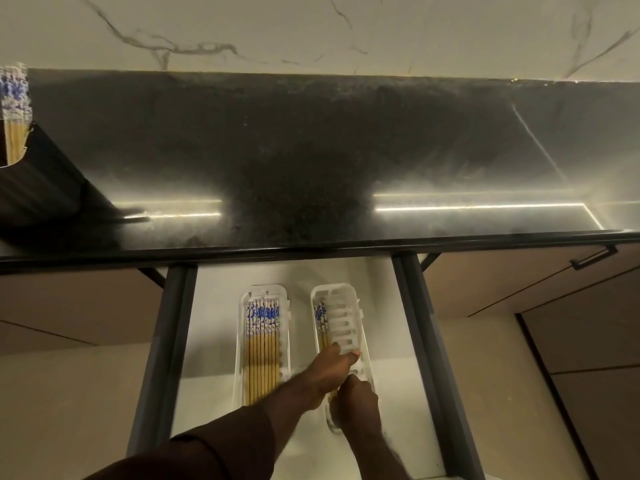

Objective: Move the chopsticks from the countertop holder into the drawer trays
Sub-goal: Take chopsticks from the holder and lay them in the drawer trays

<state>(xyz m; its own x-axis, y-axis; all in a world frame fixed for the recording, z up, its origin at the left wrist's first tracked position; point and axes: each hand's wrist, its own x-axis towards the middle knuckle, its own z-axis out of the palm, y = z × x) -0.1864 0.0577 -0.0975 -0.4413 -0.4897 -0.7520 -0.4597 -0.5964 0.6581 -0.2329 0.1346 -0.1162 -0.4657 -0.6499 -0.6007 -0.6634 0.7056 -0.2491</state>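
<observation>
A glossy black speckled stone table [311, 150] runs across the upper half of the view, its rounded front edge dark and shiny. Two bright strips of reflected light lie along it, one on the left and a longer one on the right, with a darker patch between them. Behind it rises a pale marble wall [311, 29] with thin grey veins. Below the table, brown flat-fronted cabinet doors [519, 289] stand on either side of the opening; the right one carries a slim dark bar handle [594, 258] near its top edge. A light beige floor [69, 393] shows at lower left.
</observation>
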